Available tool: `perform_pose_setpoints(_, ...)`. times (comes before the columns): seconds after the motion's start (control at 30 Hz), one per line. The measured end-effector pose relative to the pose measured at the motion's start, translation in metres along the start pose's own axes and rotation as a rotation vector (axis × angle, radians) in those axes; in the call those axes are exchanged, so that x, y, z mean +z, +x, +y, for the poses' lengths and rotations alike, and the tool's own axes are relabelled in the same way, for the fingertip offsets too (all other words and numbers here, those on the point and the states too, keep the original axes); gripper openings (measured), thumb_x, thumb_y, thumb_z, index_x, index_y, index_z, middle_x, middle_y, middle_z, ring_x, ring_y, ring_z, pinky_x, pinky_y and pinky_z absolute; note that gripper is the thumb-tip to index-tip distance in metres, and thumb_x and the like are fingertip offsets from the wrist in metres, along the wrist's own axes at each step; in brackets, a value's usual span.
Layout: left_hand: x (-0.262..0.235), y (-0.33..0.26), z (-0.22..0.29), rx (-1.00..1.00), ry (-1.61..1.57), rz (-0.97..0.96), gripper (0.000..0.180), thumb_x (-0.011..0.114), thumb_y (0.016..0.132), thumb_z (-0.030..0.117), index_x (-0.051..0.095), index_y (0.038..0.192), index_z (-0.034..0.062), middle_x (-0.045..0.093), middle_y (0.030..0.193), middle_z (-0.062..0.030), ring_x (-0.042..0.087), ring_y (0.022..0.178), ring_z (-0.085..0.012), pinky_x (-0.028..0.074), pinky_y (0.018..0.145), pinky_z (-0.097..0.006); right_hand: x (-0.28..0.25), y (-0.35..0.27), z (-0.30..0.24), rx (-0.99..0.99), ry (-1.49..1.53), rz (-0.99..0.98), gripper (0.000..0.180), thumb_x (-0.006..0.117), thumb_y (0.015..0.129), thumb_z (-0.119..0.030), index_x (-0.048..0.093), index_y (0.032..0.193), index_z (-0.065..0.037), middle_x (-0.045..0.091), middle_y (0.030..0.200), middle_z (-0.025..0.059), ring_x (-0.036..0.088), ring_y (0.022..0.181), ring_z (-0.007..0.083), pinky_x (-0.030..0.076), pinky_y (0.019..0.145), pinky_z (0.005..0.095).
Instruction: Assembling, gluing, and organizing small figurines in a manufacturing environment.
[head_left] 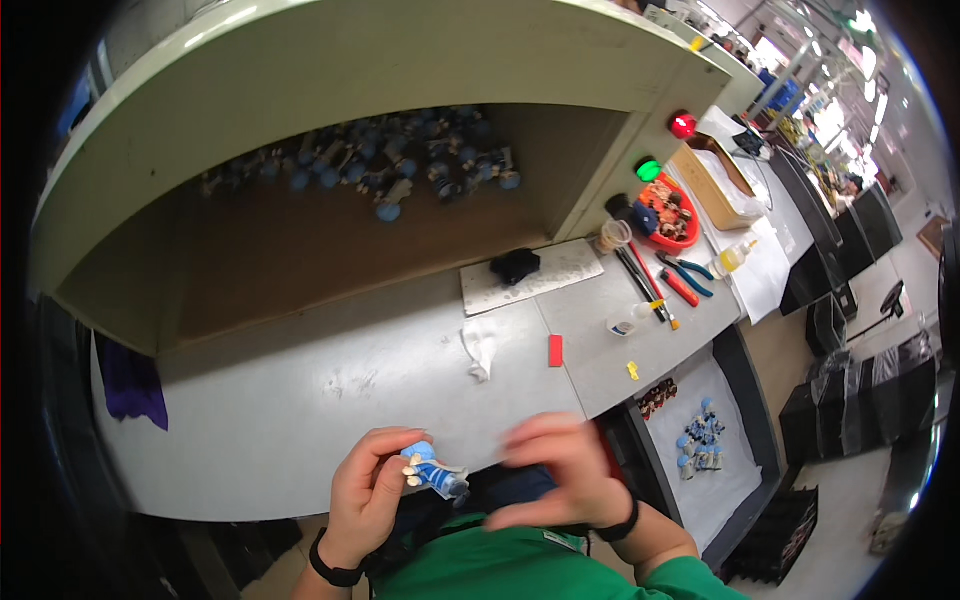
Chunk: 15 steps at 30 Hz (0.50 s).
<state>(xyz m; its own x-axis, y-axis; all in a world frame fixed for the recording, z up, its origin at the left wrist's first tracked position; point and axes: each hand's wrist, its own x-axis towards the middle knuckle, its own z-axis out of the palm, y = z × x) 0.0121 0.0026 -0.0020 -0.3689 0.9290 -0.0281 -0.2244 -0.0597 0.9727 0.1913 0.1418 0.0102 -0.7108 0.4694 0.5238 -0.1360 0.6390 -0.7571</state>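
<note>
My left hand (368,492) pinches a small blue and white figurine (438,474) by its light-blue head, just past the table's near edge. The figurine lies tilted, its body pointing right. To the right of it, my right hand (565,465) hangs with thumb and fingers spread apart, holding nothing and not touching the figurine. Ahead on the grey table (330,400) lie a crumpled white tissue (480,348) and a small red block (555,351).
Similar blue figurines (370,150) crowd a cabinet's recess. Pliers (686,272), brushes (640,275), a clear bottle (625,322) and a red bowl of small parts (668,215) sit at right. Several figurines stand in a lined dark tray (735,480) below.
</note>
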Motion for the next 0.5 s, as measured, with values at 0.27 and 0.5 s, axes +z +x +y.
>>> perform_pose_setpoints(0.27,-0.005,0.009,0.000,-0.026,0.066,-0.088,0.026,0.046,0.095,0.002,0.060,0.116,0.0024,0.061,0.110,-0.0085,0.058,0.099,-0.0149,0.045,0.087,-0.026,-0.112,-0.019,0.068,0.463,-0.523,0.493,0.049,0.068,0.079,-0.008,0.047,0.122,-0.001,0.051,0.112,0.0074,0.049,0.103,0.0162,0.037,0.089,0.0302)
perform_pose_setpoints(0.5,-0.006,0.005,-0.001,-0.013,0.068,-0.075,0.026,0.045,0.096,0.006,0.059,0.118,0.0034,0.062,0.111,-0.0078,0.058,0.101,-0.0151,0.045,0.088,-0.027,-0.107,0.005,0.076,0.544,-0.510,0.211,0.023,0.065,0.082,-0.005,0.059,0.103,0.001,0.060,0.100,0.0088,0.055,0.093,0.0164,0.043,0.082,0.0268)
